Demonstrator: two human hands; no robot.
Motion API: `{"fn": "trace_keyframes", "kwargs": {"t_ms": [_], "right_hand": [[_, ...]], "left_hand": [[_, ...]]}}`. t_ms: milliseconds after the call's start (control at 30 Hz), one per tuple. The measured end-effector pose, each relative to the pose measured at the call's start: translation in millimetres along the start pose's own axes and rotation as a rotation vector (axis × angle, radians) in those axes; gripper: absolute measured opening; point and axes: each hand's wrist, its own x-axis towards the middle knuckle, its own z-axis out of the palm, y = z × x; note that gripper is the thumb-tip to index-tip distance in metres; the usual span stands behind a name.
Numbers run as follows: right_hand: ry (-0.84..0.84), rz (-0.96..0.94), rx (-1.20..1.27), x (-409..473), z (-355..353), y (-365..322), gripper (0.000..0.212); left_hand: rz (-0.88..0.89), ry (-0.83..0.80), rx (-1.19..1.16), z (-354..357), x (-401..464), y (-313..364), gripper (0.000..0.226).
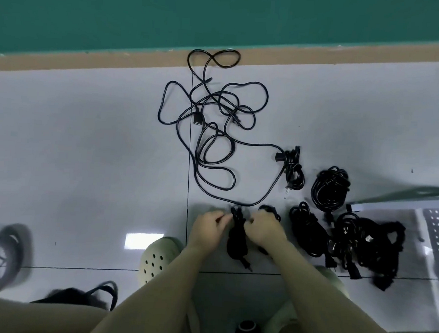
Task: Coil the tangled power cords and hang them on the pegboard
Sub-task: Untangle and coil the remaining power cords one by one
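Observation:
A black cord bundle lies on the grey floor between my hands, plug end pointing toward me. My left hand pinches the bundle's top from the left. My right hand grips it from the right, fingers curled over the cord. A long loose cord runs from the bundle into a tangle farther out, reaching the wall's base. Several coiled black cords lie to the right. The white pegboard lies flat at the right edge.
A small tied cord lies by the tangle's right end. My pale perforated shoe is left of my arms. A black bag and a blurred dark object lie at the lower left. A green wall with a brown skirting runs along the top.

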Motion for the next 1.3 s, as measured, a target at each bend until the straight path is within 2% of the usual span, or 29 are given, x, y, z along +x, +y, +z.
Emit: {"fn": "trace_keyframes", "kwargs": {"t_ms": [100,133,233,300,400,467,533,667,800,967,1067,1133,1233,1300], "right_hand": [[0.160,-0.071,0.077,17,-24,-21,0.021],[0.170,-0.091,0.152,25,-29,-29,0.027],[0.107,-0.118,0.414,49,-34,-49,0.045],[0.070,-0.141,0.522,58,-34,-62,0.035],[-0.044,-0.134,0.802,62,-27,-69,0.006],[-0.112,-0.144,0.898,58,-30,-74,0.020],[-0.092,-0.167,0.926,53,-46,-80,0.026],[0.032,-0.225,1.042,35,-112,-89,0.035],[0.052,-0.359,1.223,-16,-189,-102,0.039],[0.143,-0.624,1.143,-111,-254,-123,0.039],[0.213,-0.765,1.103,-182,-284,-134,0.043],[0.250,-0.857,1.059,-233,-297,-138,0.044],[0.260,-0.985,1.020,-293,-311,-145,0.044],[0.247,-1.060,1.020,-329,-313,-150,0.043]], "left_hand": [[-0.036,0.193,-0.015,-21,31,6,0.016],[-0.053,0.210,-0.006,-29,43,7,0.018],[-0.101,0.059,0.067,-48,73,10,0.039],[-0.099,-0.100,0.187,-57,86,7,0.044],[-0.085,-0.265,0.329,-62,91,3,0.027],[-0.051,-0.275,0.357,-63,90,10,0.022],[0.040,-0.216,0.385,-67,89,25,0.014],[0.195,0.020,0.418,-91,83,53,0.023],[0.309,0.166,0.263,-128,69,84,0.018],[0.395,0.244,0.292,-178,40,139,0.017],[0.415,0.359,0.174,-211,13,178,0.016],[0.450,0.437,0.060,-228,-10,209,0.021],[0.556,0.471,-0.073,-244,-38,252,0.033],[0.611,0.411,-0.140,-249,-62,278,0.066]]}}
